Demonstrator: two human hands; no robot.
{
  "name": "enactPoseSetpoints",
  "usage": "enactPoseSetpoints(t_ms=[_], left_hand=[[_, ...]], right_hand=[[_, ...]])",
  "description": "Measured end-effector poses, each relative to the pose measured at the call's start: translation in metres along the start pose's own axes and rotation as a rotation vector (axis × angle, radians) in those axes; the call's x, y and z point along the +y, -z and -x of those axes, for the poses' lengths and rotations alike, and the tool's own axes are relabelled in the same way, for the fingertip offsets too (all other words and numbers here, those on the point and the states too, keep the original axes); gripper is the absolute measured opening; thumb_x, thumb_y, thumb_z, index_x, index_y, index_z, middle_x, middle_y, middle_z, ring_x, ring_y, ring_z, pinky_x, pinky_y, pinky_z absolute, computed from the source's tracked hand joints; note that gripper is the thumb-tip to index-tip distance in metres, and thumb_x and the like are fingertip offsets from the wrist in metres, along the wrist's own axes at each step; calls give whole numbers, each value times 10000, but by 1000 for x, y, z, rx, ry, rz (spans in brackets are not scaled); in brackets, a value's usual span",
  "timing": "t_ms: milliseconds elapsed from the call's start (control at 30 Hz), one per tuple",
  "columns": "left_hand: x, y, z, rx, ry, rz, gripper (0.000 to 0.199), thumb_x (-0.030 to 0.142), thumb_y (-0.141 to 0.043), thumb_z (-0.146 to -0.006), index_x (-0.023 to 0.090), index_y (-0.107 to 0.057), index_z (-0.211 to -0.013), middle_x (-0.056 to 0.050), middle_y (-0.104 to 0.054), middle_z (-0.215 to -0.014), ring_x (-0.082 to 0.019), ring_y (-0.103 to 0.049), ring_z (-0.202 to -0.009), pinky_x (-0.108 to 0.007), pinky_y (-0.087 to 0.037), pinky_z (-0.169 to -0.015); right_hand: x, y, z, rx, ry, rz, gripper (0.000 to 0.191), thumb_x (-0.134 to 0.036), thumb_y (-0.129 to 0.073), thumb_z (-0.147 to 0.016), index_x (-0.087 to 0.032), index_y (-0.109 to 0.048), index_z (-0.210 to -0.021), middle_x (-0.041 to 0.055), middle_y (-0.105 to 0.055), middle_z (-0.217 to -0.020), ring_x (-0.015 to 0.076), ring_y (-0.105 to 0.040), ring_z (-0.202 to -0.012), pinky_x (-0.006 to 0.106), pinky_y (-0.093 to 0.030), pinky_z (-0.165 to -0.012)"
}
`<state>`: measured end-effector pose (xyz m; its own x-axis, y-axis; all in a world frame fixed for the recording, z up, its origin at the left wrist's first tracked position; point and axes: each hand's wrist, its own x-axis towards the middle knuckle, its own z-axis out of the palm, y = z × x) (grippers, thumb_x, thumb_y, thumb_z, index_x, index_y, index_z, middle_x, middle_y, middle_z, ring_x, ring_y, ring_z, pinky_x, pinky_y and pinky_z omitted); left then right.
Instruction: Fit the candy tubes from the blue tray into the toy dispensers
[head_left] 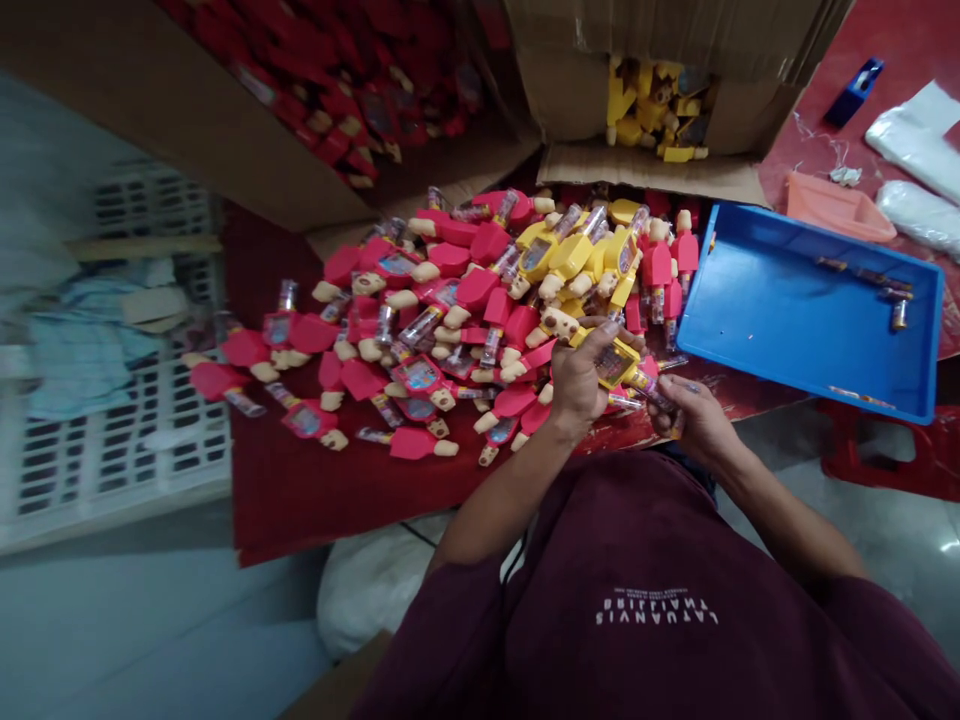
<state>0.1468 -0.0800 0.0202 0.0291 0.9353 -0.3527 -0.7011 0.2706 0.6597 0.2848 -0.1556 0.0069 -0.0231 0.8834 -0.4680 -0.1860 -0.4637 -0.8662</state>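
Observation:
A yellow toy (616,362) with a beige animal head and a dark display face is held across my body. My left hand (581,378) wraps round its head end. At the other end, my right hand (686,408) pinches the clear tube (651,388) with small colourful pieces inside. Just beyond my hands lies a heap of red toys (420,375) with beige heads, many fitted with similar clear tubes. Several yellow toys (571,256) rest on the heap's upper right part.
A blue tray (795,300) at the right holds a few filled tubes. Behind the heap stand cardboard boxes of red toys (360,90) and yellow toys (652,110). An orange tray (838,208), plastic bags (922,140) and a blue tool (855,92) lie back right. White crates (127,450) stand left.

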Motion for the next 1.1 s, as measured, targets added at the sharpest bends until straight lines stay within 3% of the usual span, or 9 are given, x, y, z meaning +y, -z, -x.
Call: enactPoseSetpoints(t_ms=[67, 167, 233, 333, 467, 733, 933, 1033, 1100], left_hand=[[1, 2, -4, 26, 20, 5, 281, 315, -845, -631, 174, -630, -743, -9, -690, -638, -232, -737, -715, -327, -576, -708], [1, 0, -7, 90, 10, -6, 286, 344, -835, -634, 156, -637, -718, -28, -693, -632, -233, -738, -721, -320, -578, -712], [0, -2, -6, 103, 6, -20, 288, 344, -834, -635, 151, -636, -711, -32, -691, -626, -229, -735, -697, -318, -577, -700], [-3, -3, -5, 63, 17, -27, 275, 331, -832, -640, 153, -645, -737, -28, -698, -632, -222, -726, -648, -321, -575, -675], [-6, -1, -4, 43, 13, -75, 275, 331, -835, -644, 149, -654, -744, -32, -707, -644, -212, -721, -637, -319, -576, -678], [-8, -14, -6, -32, -39, -219, 321, 319, -863, -660, 152, -637, -815, -15, -717, -694, -191, -727, -664, -295, -573, -696], [-7, -45, -35, -172, 69, -304, 338, 294, -874, -646, 153, -623, -823, -22, -716, -726, -205, -740, -763, -319, -581, -783], [8, -66, -83, -176, 118, -326, 266, 293, -814, -705, 152, -612, -803, -36, -714, -737, -202, -731, -775, -332, -584, -816], [23, -82, -132, -137, 66, -349, 207, 320, -713, -795, 150, -596, -788, -54, -708, -759, -201, -721, -782, -334, -586, -815]], right_hand=[[0, 0, 0, 67, 131, 175, 399, -578, -686, -833, -181, -656, -866, 38, -675, -708, 134, -564, -535, 267, -458, -521], [5, 0, -1, 253, 544, 508, 397, -496, -761, -792, -195, -703, -1044, 77, -726, -872, 191, -658, -749, 327, -524, -710], [9, -2, 0, 283, 625, 549, 371, -472, -747, -809, -201, -707, -1060, 76, -726, -879, 195, -660, -768, 331, -525, -718], [11, -5, 2, 230, 374, 301, 316, -484, -676, -872, -197, -698, -1003, 19, -668, -718, 141, -586, -585, 276, -481, -561], [8, -8, 1, 78, 27, -188, 352, -500, -767, -775, -175, -639, -818, -23, -595, -619, 92, -501, -481, 217, -405, -457], [6, 4, -6, -38, -270, -662, 383, -395, -873, -646, -142, -618, -780, -22, -602, -614, 45, -460, -431, 148, -337, -381], [2, 17, -28, -88, -160, -659, 410, -495, -819, -719, -147, -627, -818, -12, -633, -614, 64, -498, -410, 167, -376, -373], [-1, 44, -52, 1, 53, -365, 491, -598, -712, -800, -136, -664, -959, 56, -716, -753, 118, -613, -497, 208, -458, -422], [-1, 80, -72, 202, 218, -56, 538, -618, -622, -853, -135, -671, -1085, 79, -737, -825, 145, -663, -585, 239, -514, -494]])
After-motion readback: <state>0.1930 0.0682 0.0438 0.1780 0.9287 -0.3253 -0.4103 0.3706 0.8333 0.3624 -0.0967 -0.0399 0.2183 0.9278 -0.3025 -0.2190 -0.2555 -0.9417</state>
